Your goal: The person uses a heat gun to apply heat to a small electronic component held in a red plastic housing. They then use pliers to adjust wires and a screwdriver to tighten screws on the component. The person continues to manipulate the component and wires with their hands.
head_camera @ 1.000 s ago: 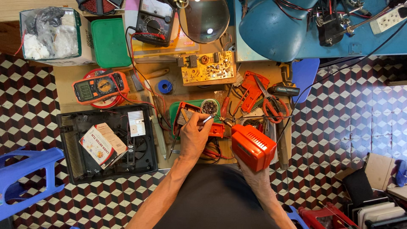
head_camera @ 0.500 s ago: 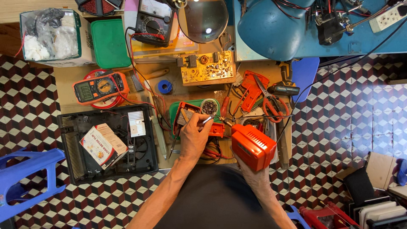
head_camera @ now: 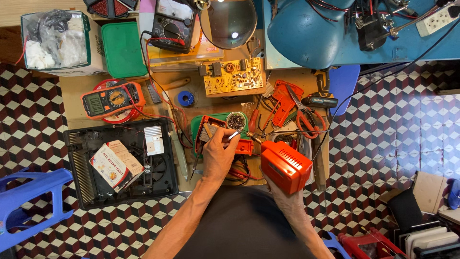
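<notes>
Two items in hand, both near the middle of the cluttered wooden surface [head_camera: 72,96].

1. Orange soldering gun [head_camera: 284,165], at 4 o'clock from the small orange part. Bulky, boxy plastic housing with vent slots; likely the heavier of the two, rigid, weight sitting in the body. The right hand [head_camera: 287,201] grips it from below, mostly hidden behind the housing; fingers wrapped shut around the handle as far as can be told. Best held by the handle only: the metal tip at 10 o'clock is presumably hot.

2. Thin metal piece [head_camera: 233,135], silvery, light and stiff, probably slippery. The left hand [head_camera: 218,156] pinches it between thumb and fingertips, remaining fingers curled, just over the small orange part [head_camera: 242,146].

Nearby: green tray [head_camera: 199,125] at 11 o'clock; yellow circuit board [head_camera: 234,76] at 12; orange multimeter [head_camera: 112,100] at 9; scissors [head_camera: 306,117] at 2.
</notes>
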